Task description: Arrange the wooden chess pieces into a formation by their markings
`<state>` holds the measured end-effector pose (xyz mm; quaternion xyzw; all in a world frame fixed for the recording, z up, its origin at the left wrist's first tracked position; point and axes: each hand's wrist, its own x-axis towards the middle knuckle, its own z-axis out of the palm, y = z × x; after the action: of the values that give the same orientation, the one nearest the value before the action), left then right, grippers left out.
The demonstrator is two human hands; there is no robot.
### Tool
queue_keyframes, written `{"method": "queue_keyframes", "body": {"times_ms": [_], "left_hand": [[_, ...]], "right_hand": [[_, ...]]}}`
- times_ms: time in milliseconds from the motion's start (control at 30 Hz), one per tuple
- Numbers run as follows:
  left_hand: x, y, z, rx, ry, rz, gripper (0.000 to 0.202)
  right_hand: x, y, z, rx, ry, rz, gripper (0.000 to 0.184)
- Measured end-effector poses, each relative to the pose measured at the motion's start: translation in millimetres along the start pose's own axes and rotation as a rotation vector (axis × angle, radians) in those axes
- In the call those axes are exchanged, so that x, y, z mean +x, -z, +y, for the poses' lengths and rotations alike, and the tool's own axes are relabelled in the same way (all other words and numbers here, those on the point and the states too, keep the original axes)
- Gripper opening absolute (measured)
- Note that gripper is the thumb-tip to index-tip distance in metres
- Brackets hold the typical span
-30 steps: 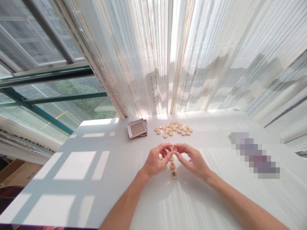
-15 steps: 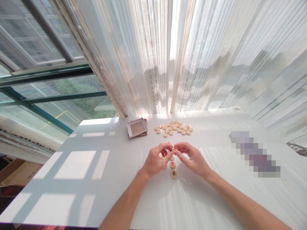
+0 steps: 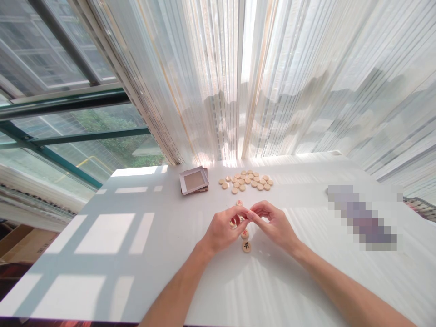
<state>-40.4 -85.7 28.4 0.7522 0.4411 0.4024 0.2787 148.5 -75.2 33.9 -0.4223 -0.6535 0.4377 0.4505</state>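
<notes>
My left hand (image 3: 220, 229) and my right hand (image 3: 275, 225) meet fingertip to fingertip low over the white table (image 3: 143, 254). Both are pinched on one round wooden chess piece, now mostly hidden by the fingers. Just beyond the fingertips a piece with a red character (image 3: 240, 202) lies flat. Two more face-up pieces, one red (image 3: 244, 234) and one dark (image 3: 246, 246), lie in a line under the hands. Part of another piece (image 3: 233, 223) shows beneath my left fingers.
A loose pile of several face-down wooden pieces (image 3: 247, 180) lies near the table's far edge, with an open cardboard box (image 3: 194, 180) to its left. A blurred-out patch (image 3: 361, 215) covers something at the right. Sheer curtains hang behind the table; a window is at the left.
The hands have dropped slightly toward the table and closed over the held piece, whose red face no longer shows. The red piece beyond the fingertips has come into full view.
</notes>
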Motion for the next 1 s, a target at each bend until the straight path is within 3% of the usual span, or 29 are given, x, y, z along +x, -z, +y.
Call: {"method": "queue_keyframes", "body": {"times_ms": [333,1000], "left_hand": [[0.6,-0.1,-3.8,0.019,0.007,0.008,0.022],[4.4,6.8,3.9,-0.258,0.104,-0.005,0.026]], "right_hand": [[-0.7,0.8,4.7,0.011,0.028,0.001,0.021],[-2.2,0.3,3.0,-0.019,0.123,-0.035,0.024]]}}
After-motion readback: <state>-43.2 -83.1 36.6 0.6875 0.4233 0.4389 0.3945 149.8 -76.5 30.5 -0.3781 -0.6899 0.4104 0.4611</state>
